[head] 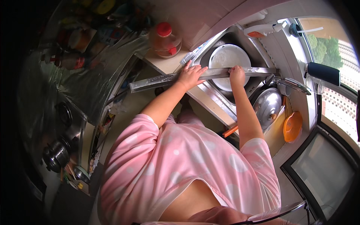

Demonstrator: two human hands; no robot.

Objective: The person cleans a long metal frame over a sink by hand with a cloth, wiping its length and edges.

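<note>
A long, narrow metal strip (211, 74) with a raised edge lies across the kitchen sink, wet with white suds or drops along its left part. My left hand (189, 76) is over its middle, fingers spread on top and thumb at the near edge. Further right, my right hand (238, 75) is curled down onto the same strip; its fingertips are partly hidden, and I cannot tell whether they also hold something small. Under the strip, a white round basin (232, 56) with cloudy water sits in the stainless steel sink (206, 46).
A large clear jug with a red cap (166, 42) stands left of the sink. To the right are a domed metal lid (268, 105), an orange plastic basket (292, 126) and a white spray bottle (257, 30). An orange handle (230, 131) juts past the counter edge. Dark pots (56, 156) stand at far left.
</note>
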